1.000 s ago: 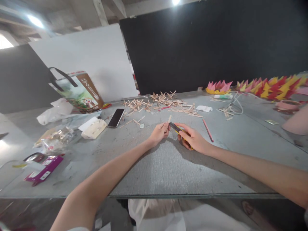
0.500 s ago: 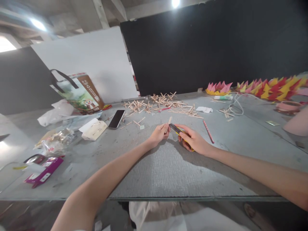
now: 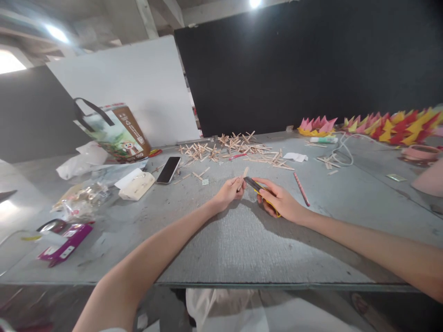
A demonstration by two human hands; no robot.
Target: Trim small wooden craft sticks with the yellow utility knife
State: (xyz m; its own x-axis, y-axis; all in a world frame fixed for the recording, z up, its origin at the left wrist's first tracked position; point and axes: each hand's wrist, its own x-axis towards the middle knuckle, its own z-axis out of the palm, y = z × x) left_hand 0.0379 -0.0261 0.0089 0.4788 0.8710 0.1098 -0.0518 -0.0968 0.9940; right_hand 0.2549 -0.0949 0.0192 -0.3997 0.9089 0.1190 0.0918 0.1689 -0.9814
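Note:
My left hand [image 3: 230, 192] is closed around a flat wooden craft stick [image 3: 245, 172], whose upper end sticks out above the fingers. My right hand [image 3: 278, 200] grips a black and yellow utility knife [image 3: 255, 185]. The knife's dark front end points at the stick, right beside my left fingertips. Whether the blade touches the wood I cannot tell. Beyond both hands lies a heap of wooden sticks [image 3: 238, 143], many of them crossed over each other. A red patterned pencil [image 3: 302, 189] lies to the right of my right hand.
Left of my hands are a phone [image 3: 168, 169], a cream-coloured packet [image 3: 137, 186], a printed carrier bag [image 3: 121, 133] and a purple package [image 3: 67, 244]. At the back right stand folded paper pieces [image 3: 398, 125], a white cable [image 3: 342, 150] and a pink tape roll [image 3: 420, 153].
The view has shifted very slightly. My hands stay close together, with the knife's front end moved a touch to the right of the stick.

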